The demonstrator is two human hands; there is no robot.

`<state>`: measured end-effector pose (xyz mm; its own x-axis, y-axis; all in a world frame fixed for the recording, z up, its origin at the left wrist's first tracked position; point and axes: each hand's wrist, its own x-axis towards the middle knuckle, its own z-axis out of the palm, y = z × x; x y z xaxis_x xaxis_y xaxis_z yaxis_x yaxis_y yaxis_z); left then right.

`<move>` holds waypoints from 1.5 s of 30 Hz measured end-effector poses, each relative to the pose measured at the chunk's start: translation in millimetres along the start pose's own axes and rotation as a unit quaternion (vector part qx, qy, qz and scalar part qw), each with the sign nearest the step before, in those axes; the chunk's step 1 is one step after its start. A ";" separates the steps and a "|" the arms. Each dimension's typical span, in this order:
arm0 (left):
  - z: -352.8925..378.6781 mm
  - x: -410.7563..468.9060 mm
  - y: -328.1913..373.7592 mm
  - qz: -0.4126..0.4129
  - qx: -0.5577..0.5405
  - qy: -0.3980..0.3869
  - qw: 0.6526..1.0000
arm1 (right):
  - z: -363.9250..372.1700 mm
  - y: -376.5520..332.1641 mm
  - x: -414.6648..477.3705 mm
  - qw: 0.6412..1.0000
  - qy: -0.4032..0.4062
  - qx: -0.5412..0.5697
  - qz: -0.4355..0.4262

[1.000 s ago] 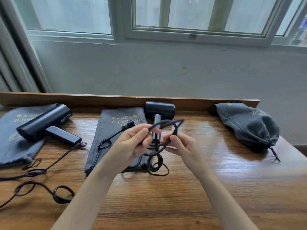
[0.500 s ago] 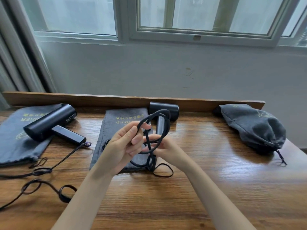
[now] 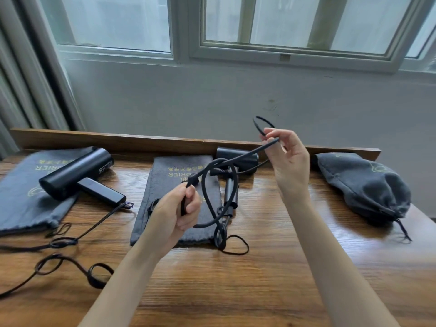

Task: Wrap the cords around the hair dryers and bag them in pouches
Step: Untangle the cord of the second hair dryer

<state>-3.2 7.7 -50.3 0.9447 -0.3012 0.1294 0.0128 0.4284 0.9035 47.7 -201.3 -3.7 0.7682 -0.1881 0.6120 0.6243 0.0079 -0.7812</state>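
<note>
A black hair dryer (image 3: 236,158) lies at the middle back of the wooden table (image 3: 259,279), handle toward me, beside a flat grey pouch (image 3: 169,185). Its black cord (image 3: 207,192) is lifted off the table. My left hand (image 3: 174,213) grips the cord near its plug end above the pouch. My right hand (image 3: 286,159) pinches a higher stretch of the same cord, raised up and right, with a loop above the fingers. A second black dryer (image 3: 75,173) rests on another grey pouch (image 3: 21,197) at left, its cord (image 3: 63,244) trailing loose. A filled pouch (image 3: 363,187) sits at right.
A raised wooden ledge (image 3: 141,142) runs along the back of the table under a grey wall and window. The left dryer's cord curls in loops (image 3: 94,274) near the front left edge. The filled pouch's drawstring (image 3: 403,230) hangs toward the right edge.
My hands were close together over the middle pouch with the cord looped between them. My right hand has risen up and to the right, pulling the cord out straight; my left hand stayed low.
</note>
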 end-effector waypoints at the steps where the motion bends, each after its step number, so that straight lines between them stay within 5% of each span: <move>1: 0.8 0.8 0.3 -0.003 0.005 0.014 1.000 | -3.0 -2.7 -0.2 0.998 0.000 -0.057 -0.041; 5: 3.5 4.8 -0.7 0.019 0.100 0.073 0.992 | -21.3 -9.6 -8.3 0.968 -0.019 -0.209 -0.141; 10: 3.0 4.6 -3.7 0.021 0.065 0.088 0.994 | -45.0 -3.3 -23.8 0.921 -0.122 -0.337 -0.149; 16: 16.6 9.5 -12.1 -0.064 0.140 0.041 0.987 | -41.4 8.7 -56.7 0.917 -0.179 -0.345 -0.095; 24: 26.3 21.5 -18.9 -0.064 0.303 -0.040 0.950 | -22.3 8.0 -75.3 0.936 -0.194 -0.290 0.040; 28: 37.2 24.6 -22.7 -0.062 0.350 -0.090 0.930 | -21.4 10.8 -74.7 0.930 -0.230 -0.286 0.030; 33: 27.0 24.6 -16.7 0.043 0.282 0.034 0.958 | -41.2 8.2 -67.8 0.933 -0.220 -0.263 0.107; 41: -8.2 28.6 -21.3 0.057 0.057 0.229 0.970 | -67.0 4.8 -49.7 0.847 -0.287 -0.437 0.099; 45: -24.9 32.1 -29.5 0.039 0.150 0.271 0.950 | -77.0 4.5 -45.3 0.801 -0.283 -0.526 0.043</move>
<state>34.9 6.5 -82.9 0.9699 0.2393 0.0452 -0.0816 0.1448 0.9861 4.8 -268.3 -44.5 0.9292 0.2462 0.2758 0.3290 -0.8910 -0.3129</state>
